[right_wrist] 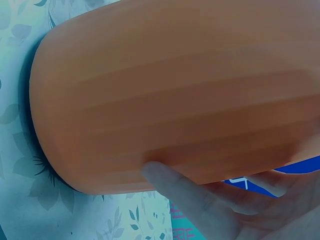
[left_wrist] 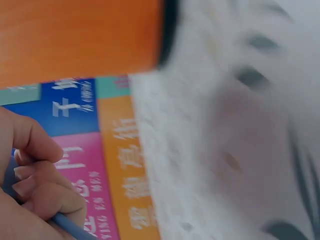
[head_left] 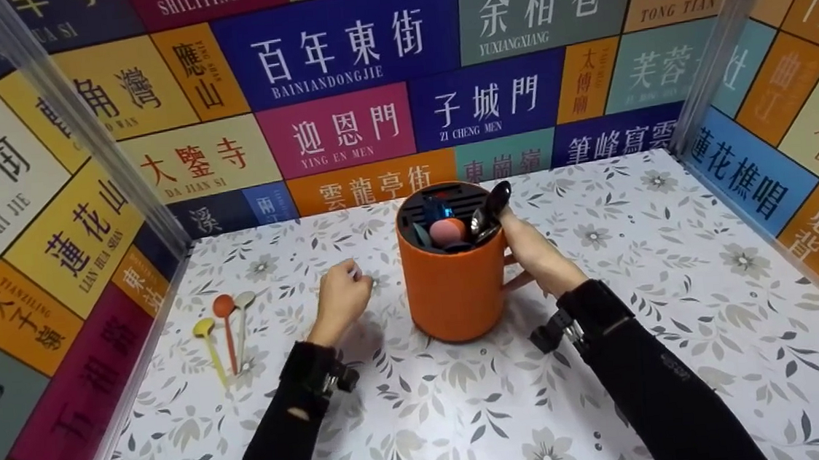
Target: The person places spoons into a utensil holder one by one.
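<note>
An orange mug-shaped utensil holder with a dark slotted top stands upright on the table. In it are a black spoon, a pink-orange round head and other dark pieces. My right hand rests against its right side by the side handle; in the right wrist view an extended finger touches the orange wall. Left of the holder, my left hand has its fingers curled round a thin blue-grey handle. The far end of that handle is out of sight.
Yellow, red and pale spoons lie side by side at the left of the table. Panels with coloured signs enclose the table at the back and both sides.
</note>
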Demonstrator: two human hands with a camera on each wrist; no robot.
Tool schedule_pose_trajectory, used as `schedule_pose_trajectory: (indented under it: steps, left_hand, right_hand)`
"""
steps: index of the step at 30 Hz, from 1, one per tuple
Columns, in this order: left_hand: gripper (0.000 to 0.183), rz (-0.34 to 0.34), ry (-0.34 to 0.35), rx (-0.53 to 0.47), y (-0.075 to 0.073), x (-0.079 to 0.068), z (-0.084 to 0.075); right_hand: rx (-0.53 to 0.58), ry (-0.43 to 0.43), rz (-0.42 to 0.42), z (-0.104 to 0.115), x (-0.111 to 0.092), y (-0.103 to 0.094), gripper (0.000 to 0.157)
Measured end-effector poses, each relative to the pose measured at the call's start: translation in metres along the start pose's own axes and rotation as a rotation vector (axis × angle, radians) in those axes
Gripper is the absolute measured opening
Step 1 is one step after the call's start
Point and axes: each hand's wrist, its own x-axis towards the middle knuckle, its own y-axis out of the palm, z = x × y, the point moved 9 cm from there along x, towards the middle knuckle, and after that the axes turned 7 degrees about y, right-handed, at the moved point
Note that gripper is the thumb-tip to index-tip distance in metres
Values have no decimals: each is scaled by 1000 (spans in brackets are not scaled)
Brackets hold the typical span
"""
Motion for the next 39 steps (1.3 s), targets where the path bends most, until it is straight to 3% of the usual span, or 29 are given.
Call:
schedule_pose_trajectory:
  steps: [9,16,23,28,39]
  left_hand:
    - [29,-136,-32,-417,-21,-2,-39]
    - [29,-238,32,-665,-40,-3,-72]
    - [29,-304,88,-947,-50,-3,-95]
    - [28,-309,153,-1071,-56,-1,-110]
    - [29,-380,249,-1224,-82,1,-133]
  right_hand:
    - [0,-11,1,1,-1,0,105]
    - [8,-1,-7,1,-1,-1,105]
    - [-1,4,-10,0,-2,-3,104]
    - [1,3,-12,0,-2,-3,105]
    - [-4,-2,-7,0,0,-1,104]
